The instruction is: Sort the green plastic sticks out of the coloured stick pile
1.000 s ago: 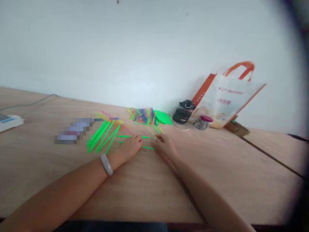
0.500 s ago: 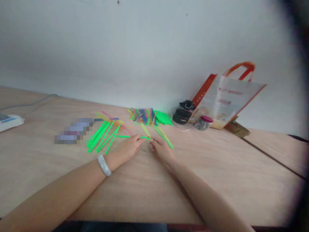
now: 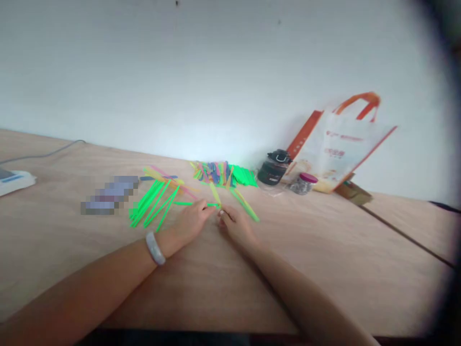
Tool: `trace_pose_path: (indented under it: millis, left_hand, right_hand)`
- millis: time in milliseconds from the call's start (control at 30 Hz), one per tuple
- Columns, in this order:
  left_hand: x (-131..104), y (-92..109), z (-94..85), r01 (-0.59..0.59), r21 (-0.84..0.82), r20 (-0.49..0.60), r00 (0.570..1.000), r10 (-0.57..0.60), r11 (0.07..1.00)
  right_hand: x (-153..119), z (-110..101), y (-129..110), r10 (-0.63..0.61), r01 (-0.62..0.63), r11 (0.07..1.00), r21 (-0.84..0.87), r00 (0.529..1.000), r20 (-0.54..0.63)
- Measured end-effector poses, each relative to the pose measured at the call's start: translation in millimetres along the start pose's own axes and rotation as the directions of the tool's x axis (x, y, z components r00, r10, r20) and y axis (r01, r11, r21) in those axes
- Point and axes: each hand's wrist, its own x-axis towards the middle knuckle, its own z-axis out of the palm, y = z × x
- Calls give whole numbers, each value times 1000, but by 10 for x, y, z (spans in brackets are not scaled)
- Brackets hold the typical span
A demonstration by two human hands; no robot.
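Observation:
My left hand [image 3: 195, 218] is closed, its thumb and fingers pinching a thin bright-green straw [image 3: 182, 203] that sticks out to the left. My right hand [image 3: 236, 222] is closed on the other end of the same straw, with its fingertips beside those of the left. A row of loose green straws [image 3: 153, 202] lies left of my left hand. Just beyond my fingers is a yellow strip [image 3: 215, 192], and a yellow-green strip [image 3: 245, 204] lies beyond my right hand. What exactly my fingertips press is too small to make out.
Against the wall are a bundle of multicoloured strips [image 3: 212, 172] and a green bundle [image 3: 245, 176]. A black bottle [image 3: 272, 169], a red-lidded jar [image 3: 303, 184] and a white-and-orange bag [image 3: 342, 154] stand at the right. A blurred-out flat object [image 3: 111, 194] lies at the left.
My right hand has shifted slightly left, and its fingertips sit closer to my left hand. Less of the green straw shows between the hands.

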Motion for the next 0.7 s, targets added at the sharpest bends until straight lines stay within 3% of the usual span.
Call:
trace_pose_path:
  millis: [133,700]
  left_hand:
    - [-16,21,-3,4,1,-12,1000,-4,1000]
    - [-37,37,15,20,-49,-36,999,-22,999]
  right_hand:
    - [-27,1,-19,-75,67,986,-154,996,-47]
    - [-118,92,-63,-148,111,930,-350,986,-81]
